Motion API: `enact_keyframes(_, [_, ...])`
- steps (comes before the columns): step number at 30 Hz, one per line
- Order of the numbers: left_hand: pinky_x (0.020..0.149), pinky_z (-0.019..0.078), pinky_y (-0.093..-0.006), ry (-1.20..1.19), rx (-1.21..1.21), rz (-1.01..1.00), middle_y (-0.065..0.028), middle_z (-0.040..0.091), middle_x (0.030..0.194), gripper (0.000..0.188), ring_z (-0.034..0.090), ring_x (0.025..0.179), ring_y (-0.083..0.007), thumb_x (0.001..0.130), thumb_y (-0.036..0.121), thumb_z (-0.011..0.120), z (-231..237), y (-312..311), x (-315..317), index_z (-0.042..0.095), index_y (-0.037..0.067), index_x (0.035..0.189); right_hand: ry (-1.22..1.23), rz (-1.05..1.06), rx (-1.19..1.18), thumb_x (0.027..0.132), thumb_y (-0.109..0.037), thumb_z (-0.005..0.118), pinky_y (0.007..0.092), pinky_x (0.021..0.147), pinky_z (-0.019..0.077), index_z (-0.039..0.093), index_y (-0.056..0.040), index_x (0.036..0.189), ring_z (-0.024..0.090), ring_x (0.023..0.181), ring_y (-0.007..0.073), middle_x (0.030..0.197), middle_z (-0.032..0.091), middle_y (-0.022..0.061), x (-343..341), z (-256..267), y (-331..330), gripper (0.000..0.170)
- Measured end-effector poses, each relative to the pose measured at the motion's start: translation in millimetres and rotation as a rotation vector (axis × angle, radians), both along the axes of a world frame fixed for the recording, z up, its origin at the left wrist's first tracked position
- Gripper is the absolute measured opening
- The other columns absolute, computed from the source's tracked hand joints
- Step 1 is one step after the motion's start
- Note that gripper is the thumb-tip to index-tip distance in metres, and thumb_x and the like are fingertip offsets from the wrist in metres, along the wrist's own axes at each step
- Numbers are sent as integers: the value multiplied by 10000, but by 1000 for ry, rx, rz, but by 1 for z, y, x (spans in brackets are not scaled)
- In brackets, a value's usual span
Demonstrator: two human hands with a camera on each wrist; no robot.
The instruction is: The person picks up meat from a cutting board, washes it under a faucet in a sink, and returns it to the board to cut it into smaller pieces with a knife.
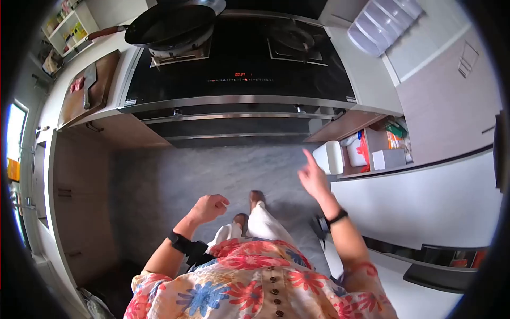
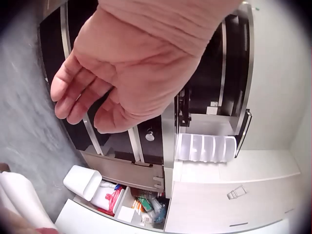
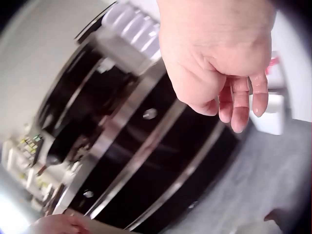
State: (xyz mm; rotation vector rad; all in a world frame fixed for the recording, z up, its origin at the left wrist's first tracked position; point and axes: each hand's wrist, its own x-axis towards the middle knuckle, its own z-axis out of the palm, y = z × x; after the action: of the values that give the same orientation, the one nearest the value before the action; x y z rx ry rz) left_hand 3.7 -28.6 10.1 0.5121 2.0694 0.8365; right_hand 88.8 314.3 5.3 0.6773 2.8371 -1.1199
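Observation:
My left hand point(image 1: 209, 208) hangs over the grey floor in front of my body, holding nothing. In the left wrist view its palm shows, with the fingers point(image 2: 80, 97) loosely bent. To the right, my right hand point(image 1: 313, 178) is raised beside a white plastic bin point(image 1: 329, 158), its index finger extended in the head view. No object shows in it, and the right wrist view has its fingers point(image 3: 239, 105) hanging relaxed. The bin stands at an open drawer point(image 1: 348, 169) that contains a red bag point(image 1: 364, 151), a white box point(image 1: 389, 159) and other packets.
A black cooktop point(image 1: 239, 64) lies ahead, with a wok point(image 1: 172, 26) on its left burner. On the left counter, a cutting board point(image 1: 101, 87) bears a cleaver point(image 1: 89, 85) and pieces of meat point(image 1: 77, 84). A clear tiered rack point(image 1: 382, 24) stands at the back right.

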Motion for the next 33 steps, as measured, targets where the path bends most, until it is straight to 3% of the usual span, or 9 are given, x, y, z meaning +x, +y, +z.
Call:
enact_keyframes(1, [729, 521, -310, -4, 19, 46, -100, 694, 847, 255, 661, 780, -201, 794, 159, 618, -3, 6, -5, 683, 59, 1020, 78, 99, 47, 815, -137, 565, 471, 635, 499, 319, -179, 1430, 628, 693, 363, 712, 620, 144, -55, 19, -4, 664])
enact_keyframes(2, [723, 520, -306, -13, 31, 93, -95, 690, 837, 256, 658, 776, -186, 794, 157, 619, -6, 9, -6, 683, 61, 1023, 161, 193, 124, 817, -119, 584, 438, 614, 492, 318, -163, 1438, 628, 683, 343, 736, 638, 118, -99, 24, -4, 677])
enact_keyframes(4, [719, 521, -304, -27, 15, 204, -95, 690, 831, 262, 662, 777, -187, 791, 145, 623, -4, 4, -7, 676, 53, 1031, 155, 304, 235, 814, -121, 576, 461, 640, 497, 284, -158, 1446, 641, 722, 346, 768, 655, 130, -175, 18, -7, 698])
enact_keyframes(9, [702, 517, -283, -67, 93, 494, -73, 685, 828, 250, 648, 767, -145, 796, 99, 630, -21, -32, -6, 665, 23, 1032, -36, 385, 359, 804, -132, 563, 480, 737, 529, 254, -135, 1460, 654, 816, 371, 869, 672, 185, -267, 39, -12, 725])
enact_keyframes(14, [715, 497, -261, -228, 236, 807, -44, 674, 858, 229, 615, 777, -117, 807, 58, 636, -21, -36, -4, 650, -11, 1024, -153, 430, 426, 812, -107, 523, 448, 808, 525, 278, -121, 1464, 661, 901, 346, 952, 682, 174, -289, 48, -13, 696])
enact_keyframes(22, [714, 499, -267, -250, 256, 842, -54, 680, 885, 212, 628, 794, -125, 824, 49, 631, -30, -74, -13, 641, -6, 1028, -187, 465, 451, 810, -116, 535, 443, 851, 510, 282, -94, 1455, 649, 942, 353, 972, 678, 179, -294, 49, -18, 693])
enact_keyframes(26, [688, 501, -262, -243, 242, 815, -51, 679, 879, 201, 635, 788, -126, 833, 47, 623, -23, -101, -39, 636, 1, 1029, -153, 365, 359, 801, -151, 565, 465, 794, 512, 311, -134, 1437, 643, 889, 379, 912, 674, 180, -281, 53, -24, 685])
enact_keyframes(31, [692, 499, -250, -133, 189, 726, -26, 664, 852, 202, 617, 777, -106, 822, 42, 637, -16, -190, -86, 648, -1, 1019, -76, 311, 197, 774, -154, 599, 439, 708, 516, 442, -128, 1357, 658, 729, 321, 718, 663, 126, -257, 39, -79, 605])
enact_keyframes(33, [698, 501, -249, -80, 160, 791, -24, 663, 855, 204, 615, 779, -102, 819, 38, 642, -13, -253, -90, 649, -4, 1019, -100, 366, 119, 763, -139, 618, 409, 690, 519, 487, -117, 1322, 662, 692, 288, 691, 661, 104, -279, 33, -146, 574])
